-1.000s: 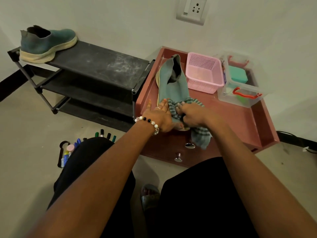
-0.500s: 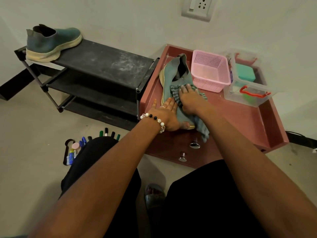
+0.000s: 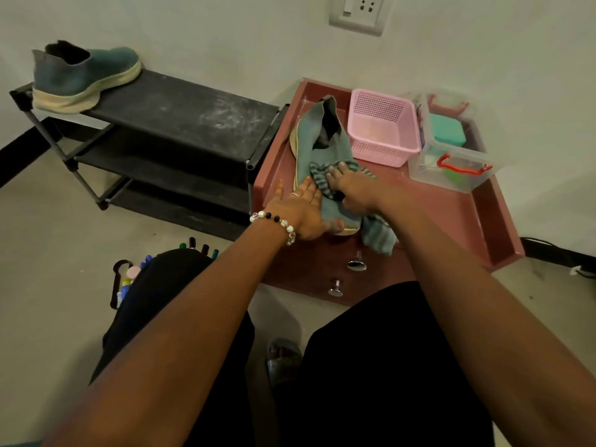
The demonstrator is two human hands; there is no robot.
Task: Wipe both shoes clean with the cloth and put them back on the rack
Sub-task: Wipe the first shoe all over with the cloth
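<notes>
Right hand (image 3: 353, 191) lies on the striped cloth (image 3: 325, 180), fingers spread flat and pressing it onto the upper of the teal shoe (image 3: 317, 150); a loose end of the cloth hangs off the near side of the shoe's toe. Left hand (image 3: 298, 209) lies flat with fingers straight against the left side of the same shoe near its toe, thumb at the cream sole; beaded bracelet (image 3: 277, 222) on that wrist. The two hands sit side by side, nearly touching, both on the shoe.

Shoe lies on the reddish-brown tray-like surface (image 3: 451, 217), toe toward the person, heel opening toward the wall; pink basket (image 3: 382, 127) just beside it on the right; clear plastic box (image 3: 451, 156) with red handles further right, a teal item inside.

Second teal shoe (image 3: 85, 77) stands upright on the left end of the top shelf of the black rack (image 3: 180, 124), well apart from the hands; shelf top shows pale dusty smears.

Two metal knobs (image 3: 356, 264) on the near face of the reddish surface; markers (image 3: 198, 248) on the floor by the left knee; wall socket (image 3: 359, 9) above.
</notes>
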